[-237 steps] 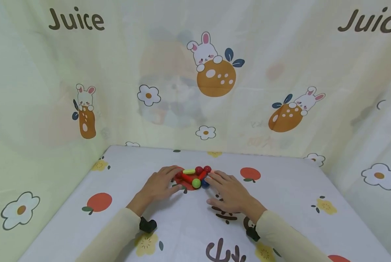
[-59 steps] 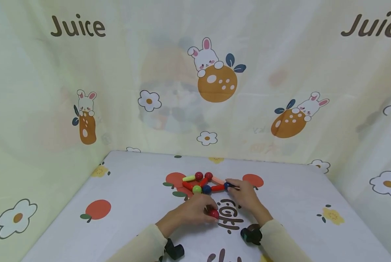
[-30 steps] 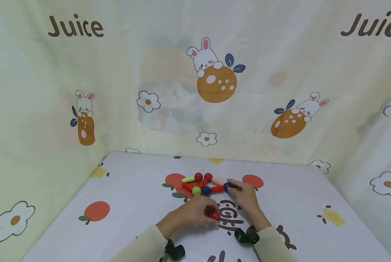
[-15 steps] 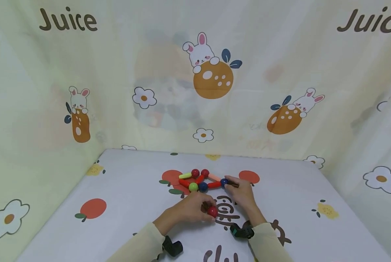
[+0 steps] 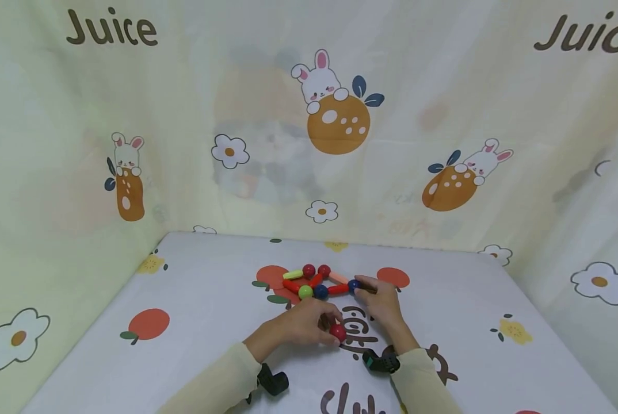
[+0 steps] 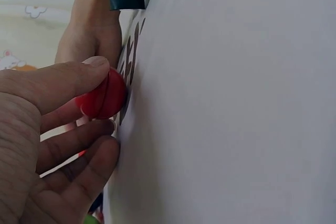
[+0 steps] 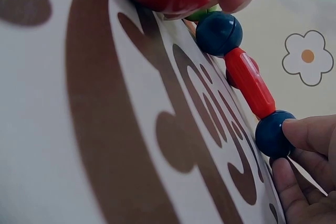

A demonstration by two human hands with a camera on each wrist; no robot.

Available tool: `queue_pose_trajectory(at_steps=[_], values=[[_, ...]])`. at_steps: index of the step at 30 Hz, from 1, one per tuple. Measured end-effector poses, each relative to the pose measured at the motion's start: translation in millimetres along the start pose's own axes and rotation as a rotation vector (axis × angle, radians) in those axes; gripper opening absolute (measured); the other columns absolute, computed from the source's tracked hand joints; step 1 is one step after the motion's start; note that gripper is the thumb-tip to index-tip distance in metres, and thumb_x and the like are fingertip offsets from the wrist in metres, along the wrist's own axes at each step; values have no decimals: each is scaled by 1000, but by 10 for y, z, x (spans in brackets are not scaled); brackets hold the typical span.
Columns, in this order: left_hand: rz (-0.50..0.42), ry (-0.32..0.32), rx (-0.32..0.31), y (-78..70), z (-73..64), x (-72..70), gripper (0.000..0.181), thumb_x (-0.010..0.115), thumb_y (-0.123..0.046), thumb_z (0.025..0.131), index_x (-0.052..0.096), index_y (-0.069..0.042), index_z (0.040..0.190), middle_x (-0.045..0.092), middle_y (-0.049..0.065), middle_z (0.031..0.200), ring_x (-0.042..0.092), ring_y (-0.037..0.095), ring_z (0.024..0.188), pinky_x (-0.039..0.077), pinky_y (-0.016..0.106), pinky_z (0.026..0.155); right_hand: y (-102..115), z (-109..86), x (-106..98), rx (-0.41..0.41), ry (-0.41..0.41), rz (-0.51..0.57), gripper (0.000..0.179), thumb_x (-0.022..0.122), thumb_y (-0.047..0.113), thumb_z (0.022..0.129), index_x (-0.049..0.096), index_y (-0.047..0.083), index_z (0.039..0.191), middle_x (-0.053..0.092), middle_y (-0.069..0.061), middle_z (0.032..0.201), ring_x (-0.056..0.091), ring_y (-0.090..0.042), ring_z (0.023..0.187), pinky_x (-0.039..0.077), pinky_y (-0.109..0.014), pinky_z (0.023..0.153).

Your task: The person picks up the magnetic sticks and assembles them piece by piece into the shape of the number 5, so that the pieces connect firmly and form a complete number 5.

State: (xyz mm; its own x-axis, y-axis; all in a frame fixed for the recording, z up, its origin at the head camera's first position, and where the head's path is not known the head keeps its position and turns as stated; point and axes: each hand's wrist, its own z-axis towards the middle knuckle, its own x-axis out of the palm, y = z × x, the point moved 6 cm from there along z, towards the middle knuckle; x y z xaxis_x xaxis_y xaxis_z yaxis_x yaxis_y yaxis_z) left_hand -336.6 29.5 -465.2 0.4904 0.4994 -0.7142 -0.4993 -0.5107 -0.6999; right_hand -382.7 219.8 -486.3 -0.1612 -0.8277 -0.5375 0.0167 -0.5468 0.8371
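Observation:
My left hand (image 5: 305,323) pinches a red ball (image 5: 338,332) between thumb and fingers, just above the tabletop; a seam runs round the ball in the left wrist view. At the right end of a flat figure of toy rods and balls, my right hand (image 5: 385,303) grips a blue ball (image 7: 273,134). From that ball a red rod (image 7: 251,83) leads to a second blue ball (image 7: 219,32), beside a green ball (image 5: 305,292). Two red balls (image 5: 309,270) form the far side, with a yellow-green rod (image 5: 292,275) to the left and a pink rod (image 5: 338,278) to the right.
A white cloth with printed fruit and lettering covers the table (image 5: 226,299). Patterned curtains (image 5: 267,218) hang behind and at both sides. A dark wrist camera (image 5: 273,380) sits on the left wrist, another camera (image 5: 381,361) on the right.
Earlier both hands lay spread around the figure. Since then the left hand has come nearer with a red ball, and the right hand has taken the blue end ball. Lately both stay nearly still.

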Motion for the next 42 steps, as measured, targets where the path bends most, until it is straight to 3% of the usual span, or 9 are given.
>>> queue_pose_trajectory(at_steps=[8, 14, 23, 30, 42], values=[[13, 18, -8, 6, 36, -21, 45, 84, -30, 84, 68, -16, 124, 66, -13, 92, 61, 3, 84, 53, 19, 75, -2, 16, 15, 3, 5, -9, 36, 67, 12, 98, 68, 11, 133, 68, -12, 130, 58, -34, 128, 42, -55, 110], [-11, -8, -42, 21, 30, -108, 40, 77, -36, 91, 68, -18, 125, 66, -13, 91, 61, 5, 87, 53, 23, 76, 0, 7, -6, 0, -5, -7, 36, 67, 12, 98, 67, 11, 134, 68, -13, 131, 57, -34, 129, 42, -55, 110], [-2, -115, -52, 81, 16, -333, 38, 76, -35, 92, 69, -14, 123, 66, -12, 90, 61, 7, 86, 54, 24, 75, -5, -23, -1, -16, -7, 5, 37, 67, 13, 98, 67, 10, 134, 68, -12, 129, 59, -32, 127, 43, -53, 109], [-4, -210, -117, 215, 38, -509, 24, 76, -30, 92, 72, -16, 112, 65, -10, 91, 60, 13, 87, 53, 27, 74, -21, -15, 19, -18, -14, 1, 36, 68, 11, 97, 68, 12, 133, 69, -11, 129, 59, -32, 127, 44, -52, 108], [-16, -319, -150, 445, 99, -800, 10, 72, -26, 95, 72, -18, 101, 66, -7, 89, 60, 17, 88, 54, 29, 73, -36, 42, 10, -28, -1, 5, 37, 68, 11, 97, 67, 12, 134, 67, -11, 131, 59, -32, 127, 45, -52, 108]])
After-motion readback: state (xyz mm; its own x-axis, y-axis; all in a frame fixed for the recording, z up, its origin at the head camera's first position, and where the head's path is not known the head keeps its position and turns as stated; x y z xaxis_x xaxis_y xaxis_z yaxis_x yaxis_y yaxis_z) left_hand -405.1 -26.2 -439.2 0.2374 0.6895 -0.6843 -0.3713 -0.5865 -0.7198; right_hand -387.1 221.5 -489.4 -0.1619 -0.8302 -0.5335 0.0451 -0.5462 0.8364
